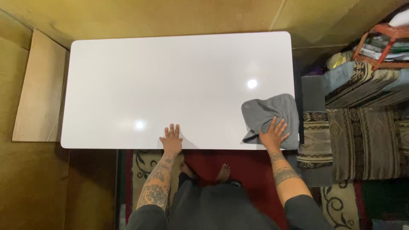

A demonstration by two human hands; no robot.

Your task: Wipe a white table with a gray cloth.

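Cloth (269, 111), grey and rumpled, is lying at the near right corner of the white tabletop (170, 81), its edge reaching right up to the tabletop's right side. The person's right hand (273, 134) is pressing down on the cloth's near part, fingers (281, 125) spread apart and flat on the fabric rather than gripping it. The left hand (171, 138) is resting palm-down on the bare tabletop near the front edge, fingers together and pointing away from the body, well apart from the cloth (it looks to be bracing the person's weight).

From where things are lying, I am judging this to be the wiping step, with the cloth working the right end of the surface. The rest of the white top is gleaming under two ceiling-light reflections, so I cannot tell which parts are already wiped. A further stroke would call for even palm pressure, keeping the bunched cloth under the hand so it is not sliding off the right edge.

Patterned cushions (362, 127) are stacked just beside the right end, and a red rug (251, 170) is showing under the person's bare feet.
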